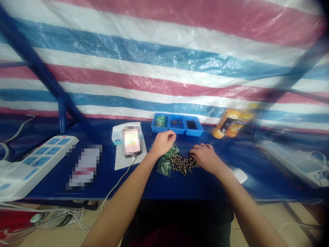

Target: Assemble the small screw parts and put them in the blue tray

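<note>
A pile of small dark metal parts [183, 163] lies on the blue table [180, 187] in front of me. Beside and under it lie several small green bags [164, 167]. My left hand [163, 142] hovers just above the bags with its fingers curled in a pinch; what it holds is too small to make out. My right hand [205, 156] rests on the right edge of the pile, fingers bent down onto the parts. Behind the hands stand three small blue bins [177, 124] in a row, with green pieces, dark parts and black parts.
A phone [132, 141] on white paper, with a cable, lies left of the hands. A white power strip [36, 161] sits far left, another [295, 161] at right. Two orange bottles [232, 122] lie at the back right. A white mouse-like object [240, 175] is near my right forearm. A striped tarp hangs behind.
</note>
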`<move>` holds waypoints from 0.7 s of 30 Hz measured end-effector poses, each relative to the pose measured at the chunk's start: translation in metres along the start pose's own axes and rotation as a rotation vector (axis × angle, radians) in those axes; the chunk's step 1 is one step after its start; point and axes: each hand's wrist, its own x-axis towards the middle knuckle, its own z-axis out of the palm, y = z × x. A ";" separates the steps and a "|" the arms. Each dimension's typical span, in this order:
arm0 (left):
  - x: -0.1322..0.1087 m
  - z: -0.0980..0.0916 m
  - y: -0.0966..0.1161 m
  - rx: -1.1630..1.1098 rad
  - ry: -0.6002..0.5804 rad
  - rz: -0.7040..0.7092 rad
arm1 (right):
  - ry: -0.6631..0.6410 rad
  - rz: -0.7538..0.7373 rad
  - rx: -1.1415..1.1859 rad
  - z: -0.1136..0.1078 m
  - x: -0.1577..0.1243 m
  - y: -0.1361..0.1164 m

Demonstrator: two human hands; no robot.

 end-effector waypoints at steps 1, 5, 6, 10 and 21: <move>0.000 0.000 0.000 -0.001 0.001 0.000 | 0.007 -0.003 0.003 0.000 0.000 0.000; 0.000 0.001 -0.002 0.003 -0.011 -0.002 | 0.053 -0.028 0.028 0.001 -0.001 0.000; 0.000 0.001 -0.002 0.004 -0.015 -0.003 | 0.072 -0.041 0.038 0.002 -0.002 0.001; 0.000 0.001 -0.003 0.008 -0.007 0.004 | 0.125 -0.117 0.070 0.003 -0.005 0.002; -0.001 0.001 -0.001 0.008 0.004 0.009 | 0.215 -0.128 0.535 -0.013 0.015 0.007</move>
